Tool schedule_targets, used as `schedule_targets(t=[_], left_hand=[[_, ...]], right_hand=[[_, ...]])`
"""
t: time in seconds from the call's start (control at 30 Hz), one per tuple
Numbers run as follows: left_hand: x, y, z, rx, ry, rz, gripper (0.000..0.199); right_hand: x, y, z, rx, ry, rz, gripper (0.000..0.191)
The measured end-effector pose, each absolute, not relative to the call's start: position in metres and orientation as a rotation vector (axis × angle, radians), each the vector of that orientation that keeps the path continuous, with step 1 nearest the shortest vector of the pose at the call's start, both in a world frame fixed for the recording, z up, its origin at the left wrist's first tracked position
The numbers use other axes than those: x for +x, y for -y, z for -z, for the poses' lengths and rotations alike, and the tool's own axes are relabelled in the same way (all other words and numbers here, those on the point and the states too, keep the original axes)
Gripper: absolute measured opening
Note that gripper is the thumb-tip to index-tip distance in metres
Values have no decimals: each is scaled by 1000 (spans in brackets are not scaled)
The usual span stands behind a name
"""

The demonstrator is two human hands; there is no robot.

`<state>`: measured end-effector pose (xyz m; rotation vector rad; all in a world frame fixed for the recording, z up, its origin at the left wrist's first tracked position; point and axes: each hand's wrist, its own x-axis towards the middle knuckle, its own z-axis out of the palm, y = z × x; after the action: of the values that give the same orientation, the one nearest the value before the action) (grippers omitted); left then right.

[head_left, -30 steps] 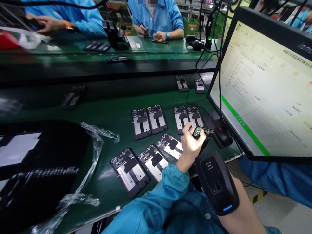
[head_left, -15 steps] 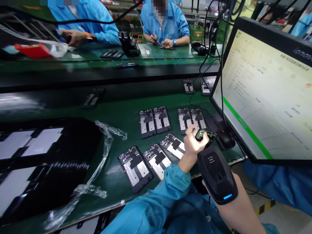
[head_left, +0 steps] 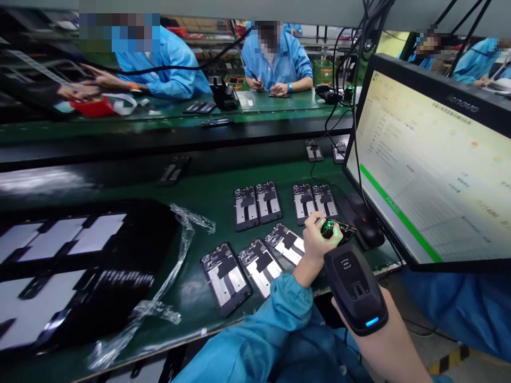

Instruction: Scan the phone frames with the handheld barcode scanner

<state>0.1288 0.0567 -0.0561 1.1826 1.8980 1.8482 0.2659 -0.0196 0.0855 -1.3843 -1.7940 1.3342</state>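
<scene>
My left hand (head_left: 314,240) is closed around an opened phone (head_left: 345,230), whose dark body sticks out to the right of my fingers. Green light falls on its bare circuit board and on my fingertips. In my right hand (head_left: 393,324) is a black handheld barcode scanner (head_left: 353,287), its head pointing at that phone and a blue light glowing at its near end. The scanner hides most of my right fingers. Just left of my left wrist, an opened phone (head_left: 285,243) lies tilted on the bench beside two more opened phones, one of them the nearest phone (head_left: 227,279).
Paired opened phones (head_left: 257,205) lie further back on the green bench (head_left: 215,183). A monitor (head_left: 431,165) showing a green PASS bar and a mouse (head_left: 369,230) stand right. Crumpled clear plastic (head_left: 175,276) borders a black tray (head_left: 131,234) at left. Co-workers sit across the line.
Green light now shows on the held phone and my fingertips. The view has tilted up slightly. Across the line, a co-worker's hands have moved to the red container.
</scene>
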Motion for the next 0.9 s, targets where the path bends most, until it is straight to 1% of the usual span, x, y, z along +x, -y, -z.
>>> schedule_targets(t=[0.2, 0.37, 0.47, 0.57, 0.63, 0.67, 0.73, 0.8, 0.83, 0.87, 0.9], left_hand=[[130, -54, 54, 1245, -1918, -1841, 47], [134, -52, 51, 1291, -2029, -1867, 32], [138, -53, 52, 1282, -2090, -1922, 31], [136, -53, 49, 1211, -2069, -1888, 40], [130, -51, 44, 1160, -1966, -1790, 50], [125, -48, 42, 1166, -1865, -1715, 57], [117, -41, 41, 1270, -1605, -1531, 76], [111, -35, 49, 1401, -1422, -1374, 95], [109, -33, 56, 1440, -1405, -1324, 101], [108, -33, 64, 1462, -1428, -1287, 103], [108, -34, 72, 1465, -1477, -1264, 101]], right_hand=[[272, 22, -78, -1339, 1783, -1297, 13], [274, 21, -67, -1319, 1874, -1301, 15], [275, 25, -64, -1330, 1896, -1291, 23], [281, 29, -57, -1340, 1886, -1289, 27], [289, 25, -43, -1397, 1842, -1253, 29], [292, 19, -32, -1441, 1797, -1216, 31], [296, 2, -6, -1490, 1684, -1185, 37], [295, -20, 21, -1409, 1570, -1299, 41], [293, -30, 33, -1337, 1509, -1391, 42], [291, -38, 43, -1263, 1457, -1487, 42], [291, -44, 51, -1204, 1411, -1568, 43]])
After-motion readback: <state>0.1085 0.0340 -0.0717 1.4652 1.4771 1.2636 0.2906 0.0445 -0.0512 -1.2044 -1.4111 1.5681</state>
